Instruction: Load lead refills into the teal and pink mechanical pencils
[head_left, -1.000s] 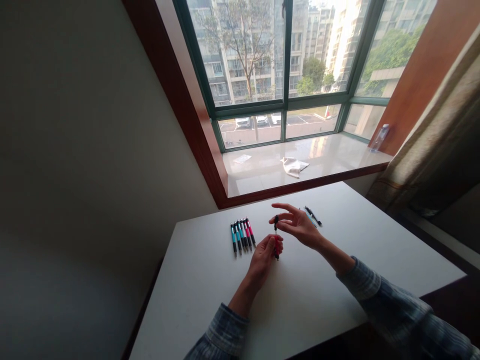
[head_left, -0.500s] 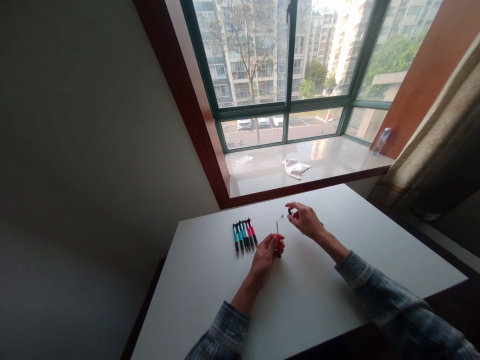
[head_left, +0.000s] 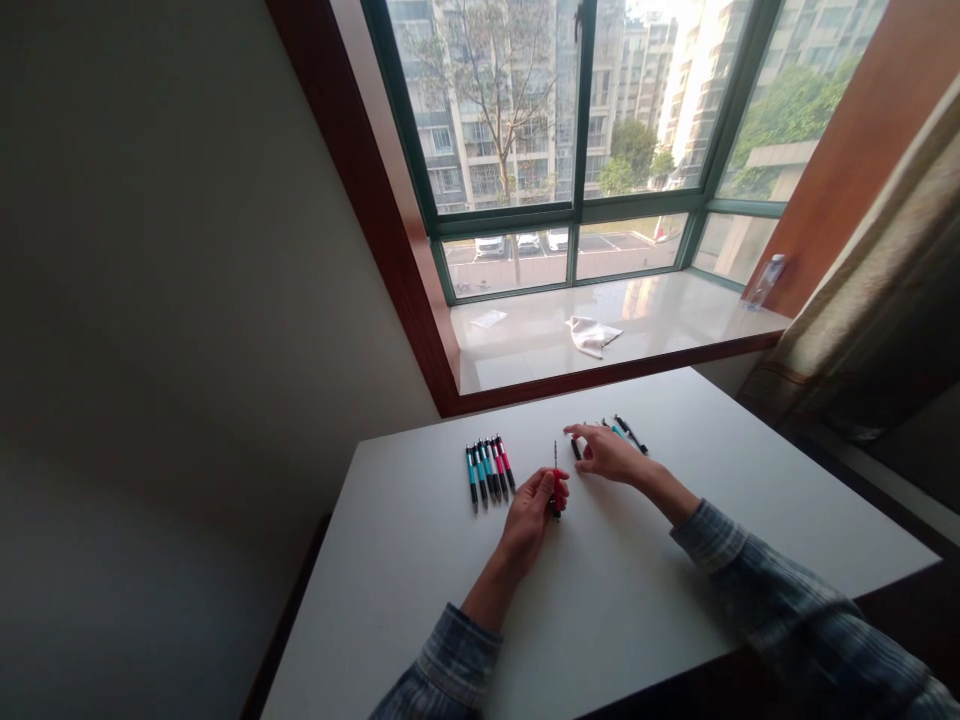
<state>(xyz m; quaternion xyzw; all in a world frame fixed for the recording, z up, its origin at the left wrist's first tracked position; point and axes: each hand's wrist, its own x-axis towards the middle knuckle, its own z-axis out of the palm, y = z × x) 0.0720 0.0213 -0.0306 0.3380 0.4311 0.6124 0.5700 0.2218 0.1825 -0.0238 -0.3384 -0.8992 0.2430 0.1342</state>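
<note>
Left hand: The left hand (head_left: 530,512) is closed in a narrow grip around a red-and-black plastic click pen (head_left: 556,492), with its fingers wrapped about the barrel, low over the table.

Held pen: It stands nearly upright in that fist. A thin metal-tipped refill (head_left: 555,456) sticks out of its upper end, pointing away from the person, and a short black end shows just below the fingers.

Right hand: The right hand (head_left: 609,455) is open wide, palm down, with its fingers stretched toward the left hand. It holds nothing that can be seen.

Loose piece: A short black plastic tube (head_left: 575,450) lies on the table just beneath the right hand's fingertips, between the two hands. Whether they touch it, I cannot tell.

Pens by the left hand: A tight row of teal-and-black and pink-and-black click pens (head_left: 489,472) lies side by side just left of the left hand, apart from it.

Pens by the right hand: A few slim teal and black pens (head_left: 628,434) lie just beyond the right hand, too small to tell apart.

Under the hands: A white table (head_left: 420,600) bears everything above. Blue-grey checked sleeves (head_left: 457,665) cover both forearms.

Beyond the hands: A pale stone window sill (head_left: 540,350) holds a crumpled white cloth (head_left: 594,337), a flat piece of paper (head_left: 489,319) and a clear plastic bottle (head_left: 765,282). A beige curtain (head_left: 847,330) hangs far right of the right hand.
</note>
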